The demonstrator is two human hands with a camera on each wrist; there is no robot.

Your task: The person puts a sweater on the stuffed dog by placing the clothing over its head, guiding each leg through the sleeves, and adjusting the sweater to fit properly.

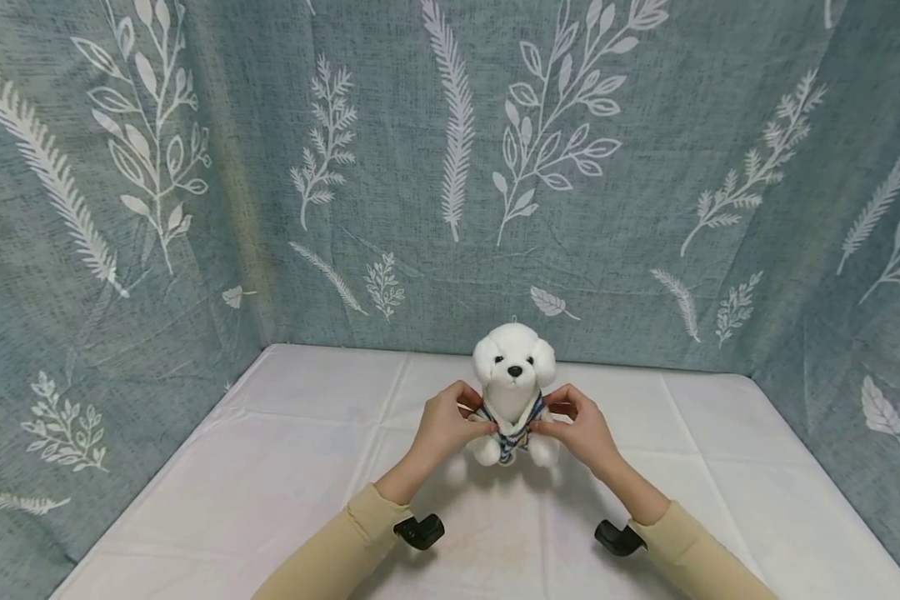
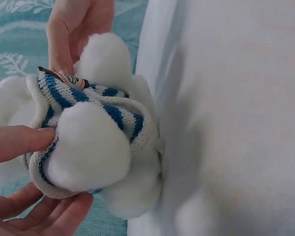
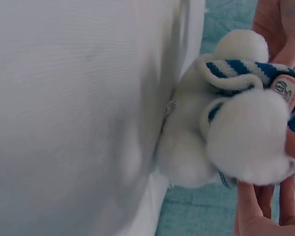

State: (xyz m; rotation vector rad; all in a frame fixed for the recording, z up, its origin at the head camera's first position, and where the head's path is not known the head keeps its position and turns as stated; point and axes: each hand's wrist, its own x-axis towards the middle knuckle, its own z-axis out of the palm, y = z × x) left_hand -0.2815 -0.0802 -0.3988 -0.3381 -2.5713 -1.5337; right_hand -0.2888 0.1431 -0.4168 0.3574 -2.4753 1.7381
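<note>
A white plush dog (image 1: 513, 342) with a black nose sits upright on the white-covered table, facing me. It wears a blue-and-white striped knitted sweater (image 2: 59, 93) with a small label (image 3: 287, 91) on its front. My left hand (image 1: 450, 417) grips the sweater and body from the left, thumb at the knit edge beside a fluffy front paw (image 2: 88, 147). From the other side my right hand (image 1: 581, 429) holds the dog the same way, thumb in front and fingers behind. In the wrist views the dog's rounded feet rest against the tabletop.
The white tablecloth (image 1: 270, 467) shows fold creases. Grey-green curtains (image 1: 390, 167) with white leaf prints stand behind the table and along both sides. A black wrist mount (image 1: 420, 531) hangs below the left beige sleeve, another black mount (image 1: 618, 537) below the right one.
</note>
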